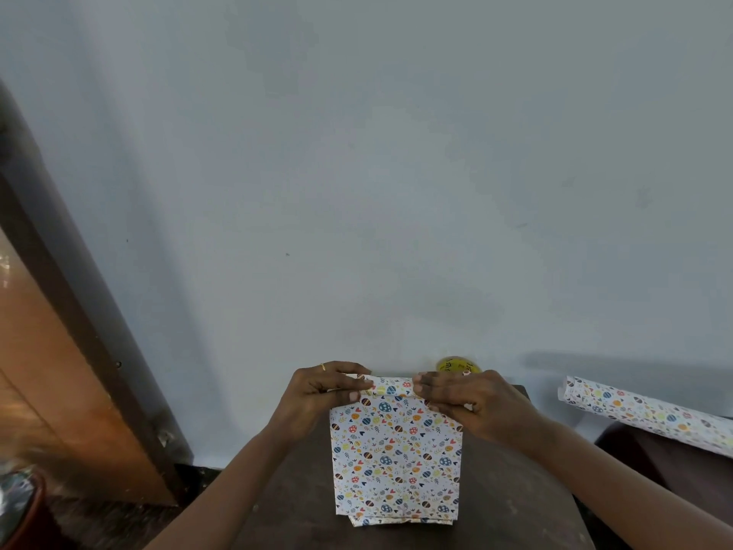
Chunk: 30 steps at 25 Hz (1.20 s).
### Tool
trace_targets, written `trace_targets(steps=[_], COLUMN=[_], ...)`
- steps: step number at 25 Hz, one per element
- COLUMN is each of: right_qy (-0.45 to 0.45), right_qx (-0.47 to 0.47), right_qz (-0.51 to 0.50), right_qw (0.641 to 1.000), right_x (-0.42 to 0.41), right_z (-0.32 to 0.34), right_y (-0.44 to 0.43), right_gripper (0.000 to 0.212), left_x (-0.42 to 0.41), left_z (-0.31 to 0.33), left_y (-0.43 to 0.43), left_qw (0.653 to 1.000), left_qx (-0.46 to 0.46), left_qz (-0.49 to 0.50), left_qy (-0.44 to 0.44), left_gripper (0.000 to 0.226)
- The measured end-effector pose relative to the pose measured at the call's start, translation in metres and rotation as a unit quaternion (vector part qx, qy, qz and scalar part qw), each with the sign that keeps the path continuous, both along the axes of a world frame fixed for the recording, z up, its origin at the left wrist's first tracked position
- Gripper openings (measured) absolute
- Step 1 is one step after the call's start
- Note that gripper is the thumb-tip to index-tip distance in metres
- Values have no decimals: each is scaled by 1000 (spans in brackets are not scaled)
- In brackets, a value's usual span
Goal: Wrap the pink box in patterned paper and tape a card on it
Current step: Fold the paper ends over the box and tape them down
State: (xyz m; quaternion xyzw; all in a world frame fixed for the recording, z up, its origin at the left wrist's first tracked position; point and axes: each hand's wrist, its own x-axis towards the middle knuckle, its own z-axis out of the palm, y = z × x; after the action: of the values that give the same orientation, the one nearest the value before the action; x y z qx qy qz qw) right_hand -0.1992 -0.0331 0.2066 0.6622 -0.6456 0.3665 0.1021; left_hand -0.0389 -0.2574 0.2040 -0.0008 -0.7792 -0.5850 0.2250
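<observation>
The box (pixel 396 462) lies on a dark brown table (pixel 507 498), fully covered in white patterned paper with coloured eggs and hearts; no pink shows. At its far end a paper flap (pixel 390 387) is folded over. My left hand (pixel 321 394) pinches the flap's left side, a ring on one finger. My right hand (pixel 464 402) pinches its right side, fingers curled over the fold. Behind my right hand a yellow tape roll (pixel 456 365) peeks out by the wall. No card is in view.
A roll of the same patterned paper (pixel 650 414) lies to the right on another dark surface. A grey wall stands right behind the table. A brown wooden door and frame (pixel 79 351) are on the left. A dark round object (pixel 18 506) is at the lower left corner.
</observation>
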Motion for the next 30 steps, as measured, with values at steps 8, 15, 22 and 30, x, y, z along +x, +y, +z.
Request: trace_targets(steps=[8, 15, 22, 30], right_qy=[33, -37, -138, -133], right_qx=[-44, -88, -105, -85], right_qz=[-8, -15, -8, -1], right_qw=[998, 995, 985, 987], right_x=[9, 25, 31, 31], right_z=[-8, -4, -14, -8], right_y=[0, 1, 10, 3], right_gripper=[27, 42, 34, 38], left_x=[6, 13, 25, 31], left_z=[-7, 49, 57, 23], left_y=[14, -15, -16, -10], left_qw=[997, 977, 977, 971], left_qx=[34, -52, -160, -222], left_qz=[42, -57, -23, 90], left_qy=[46, -199, -138, -15], left_gripper=[25, 42, 17, 9])
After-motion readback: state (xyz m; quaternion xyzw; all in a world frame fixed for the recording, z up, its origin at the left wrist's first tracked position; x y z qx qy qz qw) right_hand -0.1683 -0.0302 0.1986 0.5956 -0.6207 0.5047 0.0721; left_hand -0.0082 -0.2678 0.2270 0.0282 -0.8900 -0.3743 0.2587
